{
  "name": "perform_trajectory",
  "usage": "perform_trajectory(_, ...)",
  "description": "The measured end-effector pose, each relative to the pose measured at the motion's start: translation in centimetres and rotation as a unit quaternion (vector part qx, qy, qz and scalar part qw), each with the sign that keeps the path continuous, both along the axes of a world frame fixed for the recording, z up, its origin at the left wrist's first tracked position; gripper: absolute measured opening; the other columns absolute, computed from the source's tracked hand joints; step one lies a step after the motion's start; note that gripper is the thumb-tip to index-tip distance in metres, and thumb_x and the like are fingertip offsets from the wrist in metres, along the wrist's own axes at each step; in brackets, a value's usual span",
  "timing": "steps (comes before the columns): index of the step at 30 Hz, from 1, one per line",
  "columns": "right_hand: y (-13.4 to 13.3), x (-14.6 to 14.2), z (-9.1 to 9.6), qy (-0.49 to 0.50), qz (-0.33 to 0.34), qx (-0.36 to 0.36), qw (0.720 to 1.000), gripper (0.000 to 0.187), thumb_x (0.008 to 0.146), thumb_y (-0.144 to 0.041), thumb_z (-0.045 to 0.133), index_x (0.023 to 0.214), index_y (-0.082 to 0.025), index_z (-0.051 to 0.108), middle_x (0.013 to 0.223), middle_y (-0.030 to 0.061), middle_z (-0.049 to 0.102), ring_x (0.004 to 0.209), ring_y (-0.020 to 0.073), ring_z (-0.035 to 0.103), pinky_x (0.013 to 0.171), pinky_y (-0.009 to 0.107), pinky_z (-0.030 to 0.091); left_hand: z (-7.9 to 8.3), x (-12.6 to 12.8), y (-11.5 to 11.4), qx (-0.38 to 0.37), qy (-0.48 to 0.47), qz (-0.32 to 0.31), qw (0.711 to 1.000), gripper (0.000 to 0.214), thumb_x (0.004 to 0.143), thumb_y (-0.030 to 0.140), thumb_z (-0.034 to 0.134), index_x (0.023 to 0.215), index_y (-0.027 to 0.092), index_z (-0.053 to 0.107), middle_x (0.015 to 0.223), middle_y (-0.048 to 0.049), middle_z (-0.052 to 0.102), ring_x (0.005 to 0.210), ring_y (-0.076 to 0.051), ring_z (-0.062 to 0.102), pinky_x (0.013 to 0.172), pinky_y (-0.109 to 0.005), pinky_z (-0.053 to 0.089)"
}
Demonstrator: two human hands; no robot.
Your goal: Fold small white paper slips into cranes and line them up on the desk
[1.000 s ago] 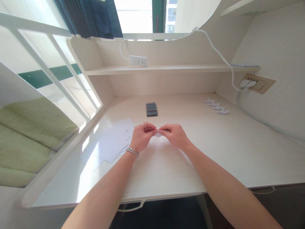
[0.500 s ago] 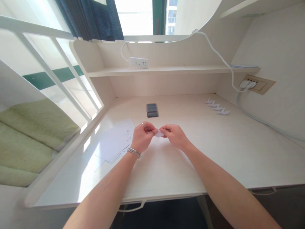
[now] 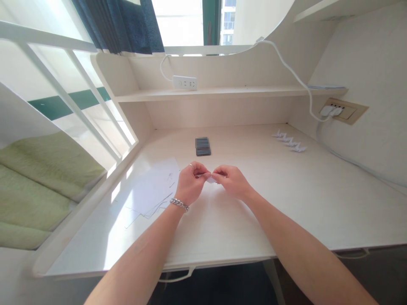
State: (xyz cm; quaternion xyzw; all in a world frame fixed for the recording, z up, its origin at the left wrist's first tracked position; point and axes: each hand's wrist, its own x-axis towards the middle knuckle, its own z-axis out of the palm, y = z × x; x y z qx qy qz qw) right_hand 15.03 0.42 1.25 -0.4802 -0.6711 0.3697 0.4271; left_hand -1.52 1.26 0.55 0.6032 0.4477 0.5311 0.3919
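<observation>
A small folded piece of white paper [image 3: 211,180] is pinched between my two hands, just above the middle of the desk. My left hand [image 3: 191,181], with a ring and a chain bracelet, grips its left side between thumb and fingers. From the right, my right hand [image 3: 233,181] pinches the other side, its fingertips close against those of the left. Most of the paper is hidden by the fingers, so its exact shape cannot be made out. Several folded paper cranes [image 3: 289,141] stand in a row at the back right.
Loose white sheets [image 3: 152,186] lie overlapping on the desk's left side. A dark, blurred flat object [image 3: 202,146] rests behind my hands. On the shelf sits a white power strip [image 3: 185,82]; a white cable [image 3: 295,76] runs to the wall socket [image 3: 346,111].
The right fingers have shifted slightly closer to the left ones, and less of the folded paper shows between them. Everything else on the desk stays put.
</observation>
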Motion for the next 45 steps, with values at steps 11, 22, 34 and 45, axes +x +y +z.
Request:
perform_trajectory(11, -0.16, -0.07, 0.18, -0.006, -0.011, 0.012, 1.0, 0.015, 0.079, -0.031, 0.056, 0.074, -0.02, 0.065, 0.078, 0.002, 0.067, 0.071, 0.0161, 0.058, 0.068, 0.029, 0.044, 0.09, -0.03, 0.11, -0.006, -0.04, -0.012, 0.999, 0.02, 0.065, 0.023, 0.077, 0.078, 0.016, 0.063, 0.075, -0.0028, 0.067, 0.072, -0.015, 0.064, 0.07, -0.029, 0.051)
perform_trajectory(22, 0.37, -0.16, -0.3, 0.056, 0.007, -0.057, 0.997, 0.016, 0.077, -0.031, 0.058, 0.073, -0.017, 0.065, 0.071, 0.0028, 0.065, 0.065, 0.0154, 0.06, 0.062, 0.028, 0.048, -0.18, -0.13, 0.49, -0.017, -0.075, -0.01, 0.997, 0.022, 0.063, 0.021, 0.076, 0.078, 0.016, 0.061, 0.073, -0.0008, 0.064, 0.067, -0.013, 0.061, 0.065, -0.027, 0.049)
perform_trajectory(34, 0.39, 0.06, 0.29, 0.114, -0.003, -0.111, 0.987, 0.013, 0.073, -0.027, 0.063, 0.07, -0.016, 0.067, 0.07, 0.0031, 0.066, 0.065, 0.0143, 0.062, 0.064, 0.028, 0.052, 0.09, -0.25, 0.53, -0.047, -0.086, -0.003, 0.995, 0.023, 0.063, 0.022, 0.077, 0.08, 0.015, 0.063, 0.071, -0.0022, 0.066, 0.065, -0.014, 0.063, 0.063, -0.027, 0.049)
perform_trajectory(45, 0.21, 0.41, 0.11, 0.035, 0.065, -0.111, 0.991, 0.019, 0.077, -0.034, 0.061, 0.076, -0.016, 0.067, 0.075, 0.0042, 0.066, 0.069, 0.0157, 0.062, 0.063, 0.028, 0.048, -0.28, -0.43, 0.43, -0.021, -0.006, -0.01, 1.0, 0.017, 0.068, 0.021, 0.072, 0.082, 0.017, 0.065, 0.075, -0.003, 0.068, 0.07, -0.015, 0.065, 0.065, -0.028, 0.049)
